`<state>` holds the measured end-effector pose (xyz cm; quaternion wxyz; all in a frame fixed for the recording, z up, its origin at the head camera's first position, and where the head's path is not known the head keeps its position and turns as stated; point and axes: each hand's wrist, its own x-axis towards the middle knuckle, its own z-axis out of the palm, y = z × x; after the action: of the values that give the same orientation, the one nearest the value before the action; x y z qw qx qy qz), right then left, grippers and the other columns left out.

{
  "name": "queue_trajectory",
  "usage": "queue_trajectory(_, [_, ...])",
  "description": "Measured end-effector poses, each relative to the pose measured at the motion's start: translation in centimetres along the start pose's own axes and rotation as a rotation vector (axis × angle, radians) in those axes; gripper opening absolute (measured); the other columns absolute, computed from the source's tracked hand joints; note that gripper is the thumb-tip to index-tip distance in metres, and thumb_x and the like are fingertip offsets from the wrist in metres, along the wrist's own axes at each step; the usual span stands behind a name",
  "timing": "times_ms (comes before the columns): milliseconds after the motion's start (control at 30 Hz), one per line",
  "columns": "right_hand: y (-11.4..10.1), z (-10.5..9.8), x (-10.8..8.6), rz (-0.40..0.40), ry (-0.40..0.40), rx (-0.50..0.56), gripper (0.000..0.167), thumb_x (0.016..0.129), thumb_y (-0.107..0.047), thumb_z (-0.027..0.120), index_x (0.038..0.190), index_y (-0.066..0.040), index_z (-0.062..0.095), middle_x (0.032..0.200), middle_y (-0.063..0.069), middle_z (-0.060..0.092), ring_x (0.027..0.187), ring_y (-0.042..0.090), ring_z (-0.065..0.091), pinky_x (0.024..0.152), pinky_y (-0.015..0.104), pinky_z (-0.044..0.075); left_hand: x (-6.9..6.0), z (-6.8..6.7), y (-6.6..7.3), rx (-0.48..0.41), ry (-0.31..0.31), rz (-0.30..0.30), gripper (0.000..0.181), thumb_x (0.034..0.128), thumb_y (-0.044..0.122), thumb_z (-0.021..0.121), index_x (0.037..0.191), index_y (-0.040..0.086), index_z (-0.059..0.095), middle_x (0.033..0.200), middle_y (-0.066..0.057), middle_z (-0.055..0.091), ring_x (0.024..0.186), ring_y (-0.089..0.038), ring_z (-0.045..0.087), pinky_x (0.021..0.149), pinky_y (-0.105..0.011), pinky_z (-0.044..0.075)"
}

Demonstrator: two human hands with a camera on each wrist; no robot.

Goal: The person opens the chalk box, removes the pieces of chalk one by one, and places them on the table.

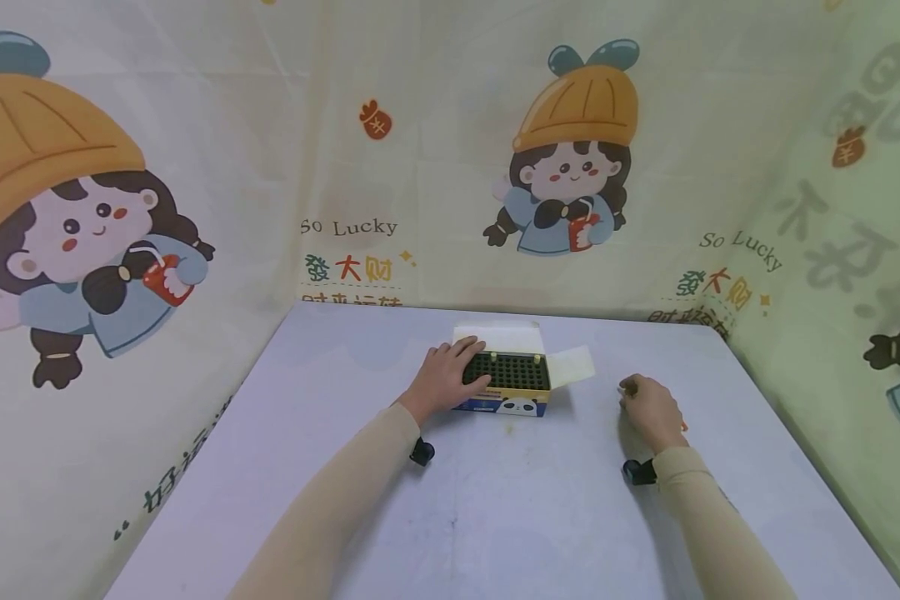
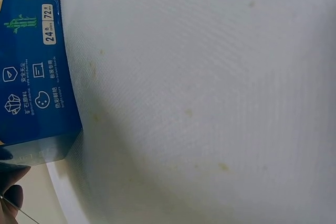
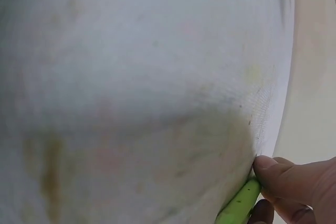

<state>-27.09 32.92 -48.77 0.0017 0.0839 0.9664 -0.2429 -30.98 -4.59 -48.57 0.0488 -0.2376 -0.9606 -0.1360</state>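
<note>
An opened chalk box [image 1: 523, 407] with a panda on its front stands on the table. Its black insert [image 1: 513, 373] is full of small holes, with two pale yellow chalk ends showing at the far side. My left hand [image 1: 444, 379] holds the box's left end, thumb over the front rim. In the left wrist view the box's blue side [image 2: 37, 77] stands at the left edge. To the right of the box, my right hand [image 1: 652, 412] is low at the table. Its thumb and fingers pinch a green chalk stick [image 3: 240, 203], partly hidden by them.
White flaps [image 1: 572, 367] of the box stick out at the right and back. A small orange thing [image 1: 684, 427] shows beside the right hand. The white table [image 1: 525, 525] ends at printed cloth walls [image 1: 435, 167] behind and at the sides.
</note>
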Motion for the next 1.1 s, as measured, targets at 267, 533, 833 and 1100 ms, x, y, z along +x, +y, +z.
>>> queue_trajectory(267, [0.0, 0.1, 0.1, -0.028, -0.022, -0.019, 0.030, 0.100, -0.005, 0.056, 0.126, 0.007, 0.064, 0.123, 0.029, 0.065, 0.109, 0.044, 0.064, 0.085, 0.058, 0.052, 0.0, 0.0, 0.0, -0.003, 0.001, 0.002, 0.073, 0.1024, 0.066, 0.045, 0.164, 0.028, 0.032, 0.169, 0.000, 0.031, 0.141, -0.034, 0.046, 0.113, -0.056, 0.037])
queue_trajectory(533, [0.1, 0.0, 0.1, -0.027, -0.016, -0.023, 0.029, 0.100, -0.006, 0.057, 0.125, 0.006, 0.065, 0.123, 0.028, 0.066, 0.108, 0.045, 0.064, 0.082, 0.057, 0.052, 0.1, 0.2, -0.1, -0.003, 0.008, 0.008, 0.073, 0.1024, 0.065, 0.046, 0.164, 0.027, 0.033, 0.169, 0.000, 0.032, 0.139, -0.034, 0.048, 0.112, -0.056, 0.037])
queue_trajectory(833, [0.1, -0.1, 0.4, -0.015, -0.015, -0.015, 0.033, 0.102, -0.014, 0.055, 0.127, 0.006, 0.064, 0.129, 0.029, 0.064, 0.115, 0.047, 0.061, 0.088, 0.059, 0.051, 0.0, 0.1, -0.1, -0.003, 0.003, 0.007, 0.074, 0.1020, 0.066, 0.046, 0.164, 0.027, 0.033, 0.169, 0.000, 0.032, 0.140, -0.034, 0.047, 0.112, -0.055, 0.037])
queue_trajectory(1100, [-0.8, -1.1, 0.7, -0.061, 0.035, -0.011, 0.037, 0.105, -0.025, 0.057, 0.126, 0.004, 0.066, 0.129, 0.027, 0.065, 0.116, 0.049, 0.061, 0.086, 0.061, 0.051, 0.1, 0.1, -0.1, -0.015, 0.003, 0.010, 0.074, 0.1023, 0.066, 0.045, 0.164, 0.027, 0.033, 0.169, -0.001, 0.032, 0.141, -0.035, 0.047, 0.112, -0.057, 0.036])
